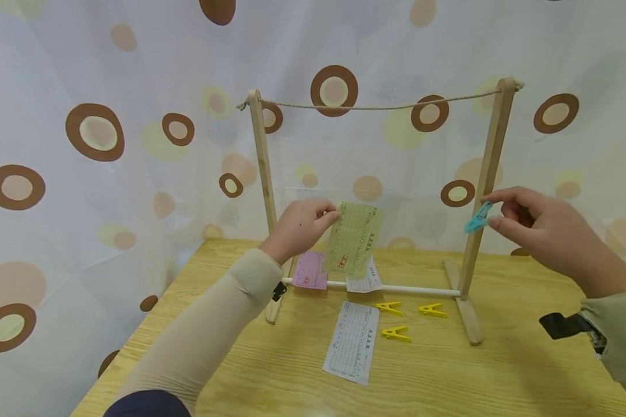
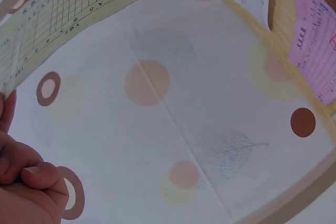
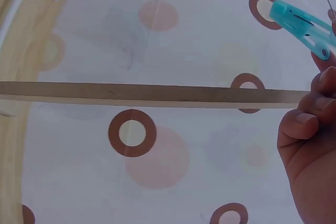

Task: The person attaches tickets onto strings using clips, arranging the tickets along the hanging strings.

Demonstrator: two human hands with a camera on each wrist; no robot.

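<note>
In the head view my left hand (image 1: 301, 227) pinches the upper left corner of a yellow-green printed slip (image 1: 352, 240), which hangs down in front of the wooden frame. My right hand (image 1: 545, 229) pinches a blue clothespin (image 1: 479, 218) between thumb and forefinger, near the frame's right post (image 1: 492, 139). The right wrist view shows the same blue clothespin (image 3: 302, 24) at upper right, its tip pointing away from the fingers. A thin rope (image 1: 375, 108) stretches between the two post tops, above both hands.
Behind the slip, a pink slip (image 1: 310, 271) and a white slip (image 1: 365, 278) are by the white lower bar (image 1: 422, 290). Another white slip (image 1: 352, 341) lies flat on the table (image 1: 271, 370). Three yellow clothespins (image 1: 395, 333) lie beside it. A patterned curtain (image 1: 135, 75) hangs behind.
</note>
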